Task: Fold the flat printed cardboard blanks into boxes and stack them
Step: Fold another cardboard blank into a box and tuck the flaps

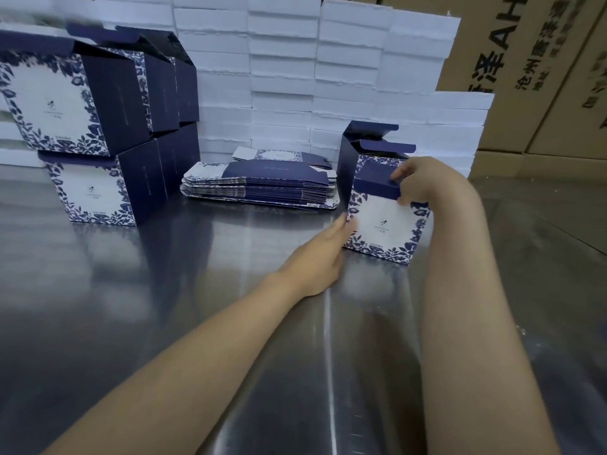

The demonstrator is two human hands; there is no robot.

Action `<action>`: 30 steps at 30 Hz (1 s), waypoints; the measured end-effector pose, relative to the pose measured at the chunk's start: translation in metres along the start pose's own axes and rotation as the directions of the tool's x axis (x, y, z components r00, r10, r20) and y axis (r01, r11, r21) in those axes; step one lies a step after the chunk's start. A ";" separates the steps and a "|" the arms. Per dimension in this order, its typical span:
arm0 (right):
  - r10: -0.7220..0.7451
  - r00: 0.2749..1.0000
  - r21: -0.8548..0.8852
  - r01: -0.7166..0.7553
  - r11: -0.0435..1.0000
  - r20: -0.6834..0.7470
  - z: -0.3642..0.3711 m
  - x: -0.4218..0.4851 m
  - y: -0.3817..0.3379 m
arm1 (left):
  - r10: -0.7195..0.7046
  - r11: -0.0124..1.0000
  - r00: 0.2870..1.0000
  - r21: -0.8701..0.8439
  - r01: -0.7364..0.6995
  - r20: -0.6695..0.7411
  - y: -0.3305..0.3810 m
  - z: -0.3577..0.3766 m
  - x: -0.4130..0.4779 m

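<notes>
A folded blue-and-white floral box (384,224) stands on the steel table right of centre, its navy top flaps raised. My right hand (417,180) pinches the navy flap at the box's upper right. My left hand (320,257) lies with straight fingers, fingertips touching the box's lower left edge. A pile of flat printed blanks (262,188) lies behind and to the left of the box. Finished boxes (95,126) are stacked two high at the far left.
A wall of white cartons (312,77) rises behind the blanks. Brown shipping cartons (532,60) with black lettering stand at the back right. The shiny steel table (164,290) stretches towards me.
</notes>
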State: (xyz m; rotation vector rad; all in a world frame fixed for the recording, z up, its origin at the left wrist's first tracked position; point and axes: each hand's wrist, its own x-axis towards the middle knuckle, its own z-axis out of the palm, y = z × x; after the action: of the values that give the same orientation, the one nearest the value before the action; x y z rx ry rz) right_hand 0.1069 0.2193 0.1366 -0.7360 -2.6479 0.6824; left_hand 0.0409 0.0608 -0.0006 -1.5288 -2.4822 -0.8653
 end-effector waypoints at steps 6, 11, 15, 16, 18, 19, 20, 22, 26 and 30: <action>0.072 0.968 0.260 -0.008 0.966 -0.240 0.026 0.010 0.019 | 0.042 0.994 0.997 0.099 -0.048 0.062 -0.002 0.001 0.002; -0.003 0.955 0.317 0.102 0.943 -0.296 0.035 0.017 0.030 | 0.013 0.997 0.998 0.081 -0.018 0.059 0.000 -0.001 0.001; -0.040 0.936 0.334 0.165 0.928 -0.350 0.043 0.021 0.035 | -0.009 0.997 0.998 0.072 0.004 0.068 0.002 -0.002 -0.001; -0.030 0.927 0.334 0.165 0.928 -0.375 0.047 0.021 0.036 | -0.011 0.998 0.997 0.068 0.006 0.071 0.002 -0.002 -0.001; 0.002 0.903 0.348 0.164 0.923 -0.431 0.055 0.023 0.037 | -0.016 0.998 0.997 0.057 0.012 0.075 0.003 -0.003 -0.001; 0.010 0.886 0.357 0.176 0.917 -0.464 0.059 0.025 0.038 | -0.020 0.998 0.997 0.055 0.015 0.075 0.002 -0.003 -0.001; 0.017 0.866 0.365 0.193 0.911 -0.500 0.062 0.027 0.039 | -0.023 0.998 0.997 0.054 0.019 0.078 0.002 -0.003 -0.001; 0.048 0.840 0.393 0.202 0.897 -0.540 0.065 0.031 0.042 | -0.031 0.998 0.996 0.051 0.027 0.088 0.002 -0.002 -0.001; 0.059 0.841 0.356 0.163 0.920 -0.538 0.061 0.036 0.044 | -0.048 0.998 0.997 0.047 0.045 0.067 0.001 -0.003 0.000; -0.038 0.656 0.191 0.274 0.942 -0.754 0.064 0.024 0.019 | -0.099 0.994 0.992 0.029 0.102 -0.073 -0.004 -0.002 0.002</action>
State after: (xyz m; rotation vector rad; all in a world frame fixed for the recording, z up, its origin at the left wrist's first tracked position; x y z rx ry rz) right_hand 0.0689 0.2232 0.0771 -0.5261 -1.7712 0.5418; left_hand 0.0366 0.0600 0.0004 -1.3489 -2.5280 -0.8735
